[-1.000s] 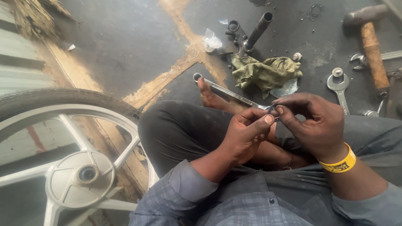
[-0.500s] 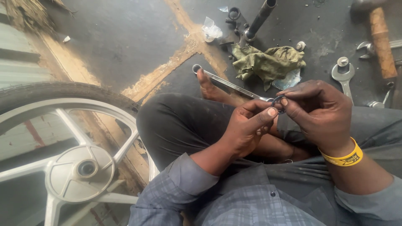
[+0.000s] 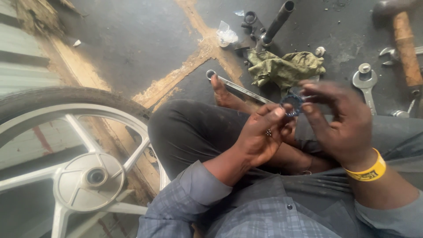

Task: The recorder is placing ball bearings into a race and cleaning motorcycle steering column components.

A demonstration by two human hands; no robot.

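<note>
I sit cross-legged on a dark floor. My left hand (image 3: 260, 136) pinches a small dark metal ring (image 3: 292, 104) between thumb and fingers, and a ring shows on one finger. My right hand (image 3: 341, 121), with a yellow wristband, is blurred; its fingers are spread around the ring's right side and its fingertips touch it. A long spanner (image 3: 238, 88) lies on the floor just beyond my bare foot (image 3: 222, 94).
A motorcycle wheel (image 3: 66, 145) with white alloy spokes lies at the left. Ahead are a green rag (image 3: 284, 66), a black metal tube (image 3: 275, 24), a second spanner (image 3: 365, 86), a wooden-handled hammer (image 3: 405, 44) and crumpled clear plastic (image 3: 225, 34).
My right hand's fingers have spread apart from a tight pinch around the small ring. The ring now shows face-on between both hands.
</note>
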